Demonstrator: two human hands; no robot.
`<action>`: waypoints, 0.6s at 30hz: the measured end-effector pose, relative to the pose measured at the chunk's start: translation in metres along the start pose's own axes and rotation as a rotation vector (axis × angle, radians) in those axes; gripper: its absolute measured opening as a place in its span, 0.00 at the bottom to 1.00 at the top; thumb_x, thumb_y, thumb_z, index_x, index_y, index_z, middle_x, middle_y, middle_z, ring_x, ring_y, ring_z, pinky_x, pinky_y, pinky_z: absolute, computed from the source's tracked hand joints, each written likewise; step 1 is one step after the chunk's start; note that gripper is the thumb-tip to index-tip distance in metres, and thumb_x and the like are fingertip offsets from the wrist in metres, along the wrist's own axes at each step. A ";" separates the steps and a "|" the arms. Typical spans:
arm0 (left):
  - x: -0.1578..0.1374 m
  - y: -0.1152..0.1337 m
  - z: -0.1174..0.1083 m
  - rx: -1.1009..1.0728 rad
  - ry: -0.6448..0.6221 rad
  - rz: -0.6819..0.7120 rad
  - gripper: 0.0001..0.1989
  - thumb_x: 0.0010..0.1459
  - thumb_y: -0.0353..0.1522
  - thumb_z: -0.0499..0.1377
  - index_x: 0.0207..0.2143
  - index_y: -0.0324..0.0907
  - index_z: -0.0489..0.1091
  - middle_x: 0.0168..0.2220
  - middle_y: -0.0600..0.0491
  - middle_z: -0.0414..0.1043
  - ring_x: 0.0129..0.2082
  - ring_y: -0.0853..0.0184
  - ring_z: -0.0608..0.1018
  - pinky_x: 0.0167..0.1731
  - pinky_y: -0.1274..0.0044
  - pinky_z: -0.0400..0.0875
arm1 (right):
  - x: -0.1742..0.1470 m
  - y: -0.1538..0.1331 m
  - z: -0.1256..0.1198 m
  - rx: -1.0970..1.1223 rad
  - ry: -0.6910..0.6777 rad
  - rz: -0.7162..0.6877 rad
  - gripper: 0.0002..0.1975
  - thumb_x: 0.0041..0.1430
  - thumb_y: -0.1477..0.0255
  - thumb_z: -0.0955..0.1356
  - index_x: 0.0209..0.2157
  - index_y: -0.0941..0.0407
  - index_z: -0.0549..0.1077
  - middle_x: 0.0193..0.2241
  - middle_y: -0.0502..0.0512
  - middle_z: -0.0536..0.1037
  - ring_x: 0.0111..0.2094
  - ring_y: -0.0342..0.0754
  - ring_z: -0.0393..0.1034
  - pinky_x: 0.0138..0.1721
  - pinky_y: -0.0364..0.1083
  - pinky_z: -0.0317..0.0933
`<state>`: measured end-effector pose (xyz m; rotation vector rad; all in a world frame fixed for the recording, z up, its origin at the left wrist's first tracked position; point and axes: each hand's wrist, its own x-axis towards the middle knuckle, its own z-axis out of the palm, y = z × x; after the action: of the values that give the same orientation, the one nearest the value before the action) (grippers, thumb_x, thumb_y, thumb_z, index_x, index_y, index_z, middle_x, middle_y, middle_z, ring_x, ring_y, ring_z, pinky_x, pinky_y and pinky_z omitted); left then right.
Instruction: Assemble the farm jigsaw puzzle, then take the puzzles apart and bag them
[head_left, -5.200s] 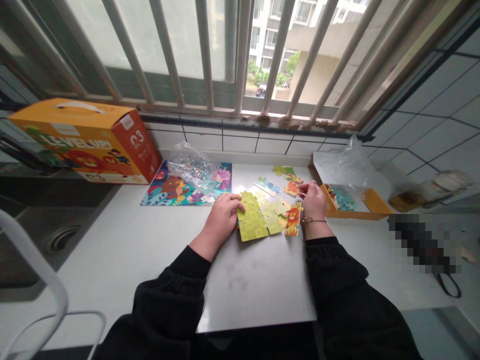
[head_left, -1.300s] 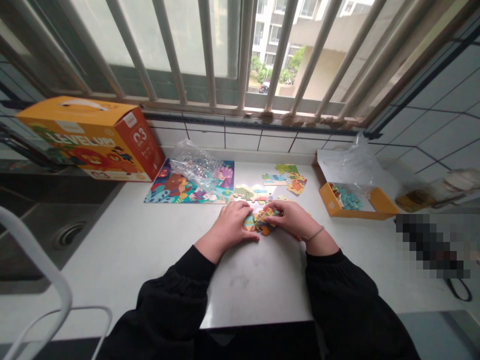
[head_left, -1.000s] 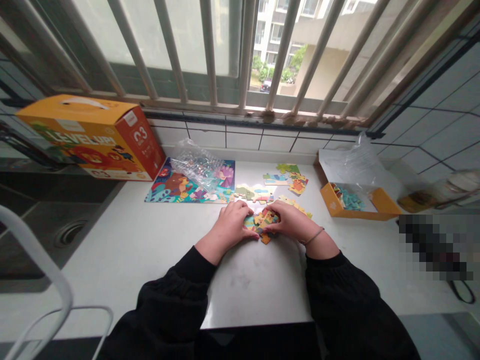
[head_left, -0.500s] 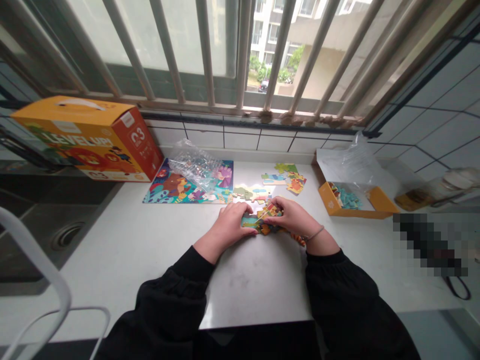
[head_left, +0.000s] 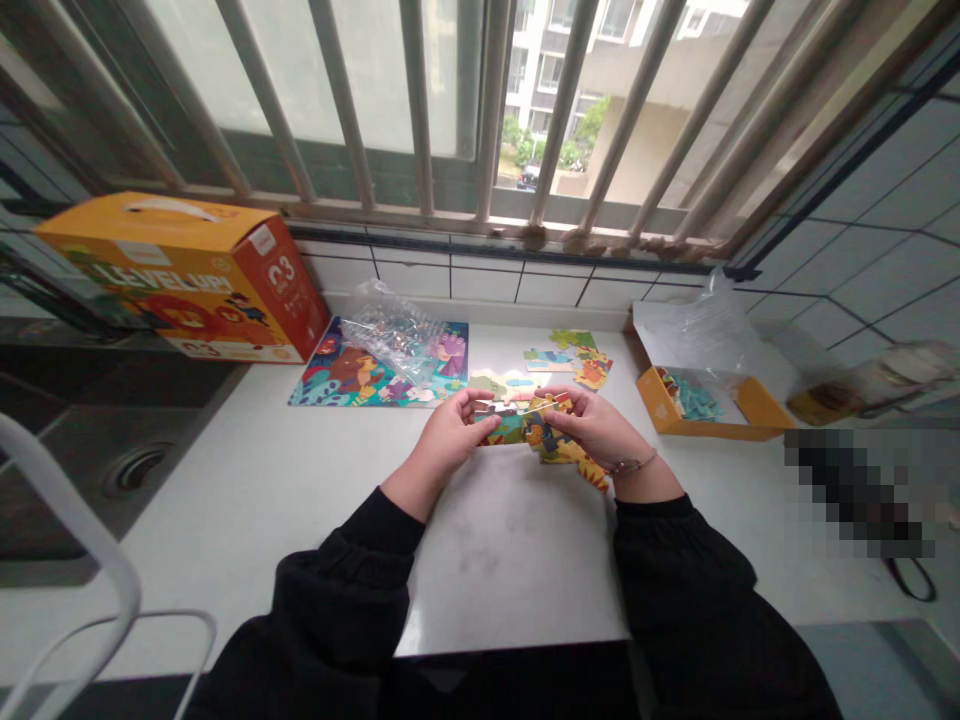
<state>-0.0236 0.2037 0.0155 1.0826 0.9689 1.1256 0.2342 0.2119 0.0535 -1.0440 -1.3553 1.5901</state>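
Note:
Both hands grip a joined section of jigsaw puzzle pieces (head_left: 513, 430) above the white counter. My left hand (head_left: 444, 437) pinches its left end, thumb in front and fingers behind. At the other side my right hand (head_left: 598, 432) is closed with thumb and fingers on the yellow part of the puzzle section. An orange, flame-like puzzle piece (head_left: 592, 474) hangs at the lower right, below the right palm. Just behind the hands lie more joined puzzle pieces (head_left: 487, 385), partly covered. Farther back are a green piece (head_left: 576, 342) and an orange animal piece (head_left: 593, 370).
A colourful picture sheet (head_left: 322, 388) lies at left under a clear plastic bag (head_left: 386, 330). Behind it stands an orange carton (head_left: 180, 270). An open yellow box (head_left: 720, 425) with puzzle pieces sits at right. A sink (head_left: 75, 490) borders the counter's left, and a white cable (head_left: 97, 550) crosses the lower left.
Both hands have risen slightly with the puzzle section, which is tilted up more toward me. More of its lower right side shows. The other things stay in place.

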 end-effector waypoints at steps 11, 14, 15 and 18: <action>-0.003 0.007 0.008 -0.330 0.035 -0.070 0.26 0.48 0.39 0.81 0.45 0.39 0.78 0.40 0.48 0.85 0.34 0.66 0.84 0.36 0.76 0.80 | 0.009 0.017 0.007 -0.091 -0.073 0.051 0.29 0.56 0.59 0.82 0.57 0.53 0.83 0.49 0.58 0.87 0.44 0.52 0.83 0.43 0.46 0.76; -0.005 0.011 0.009 -0.344 0.044 -0.089 0.27 0.47 0.40 0.82 0.45 0.39 0.79 0.41 0.49 0.85 0.35 0.67 0.84 0.35 0.77 0.79 | 0.010 0.021 0.006 -0.114 -0.054 0.072 0.24 0.56 0.57 0.82 0.51 0.54 0.85 0.47 0.58 0.88 0.42 0.51 0.83 0.40 0.45 0.75; -0.005 0.012 0.009 -0.351 0.048 -0.095 0.27 0.47 0.40 0.82 0.46 0.39 0.79 0.41 0.48 0.85 0.35 0.67 0.85 0.35 0.78 0.79 | 0.009 0.021 0.007 -0.094 -0.053 0.080 0.24 0.56 0.57 0.82 0.51 0.54 0.85 0.46 0.59 0.88 0.41 0.51 0.83 0.40 0.45 0.76; -0.006 0.014 0.009 -0.362 0.052 -0.107 0.28 0.47 0.41 0.82 0.46 0.40 0.78 0.43 0.48 0.84 0.37 0.66 0.85 0.36 0.77 0.80 | 0.008 0.019 0.009 0.005 -0.072 0.084 0.27 0.55 0.59 0.83 0.53 0.54 0.83 0.47 0.59 0.88 0.42 0.52 0.83 0.42 0.47 0.77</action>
<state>-0.0183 0.1974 0.0314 0.7046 0.8133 1.1905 0.2225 0.2138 0.0344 -1.0616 -1.3701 1.7064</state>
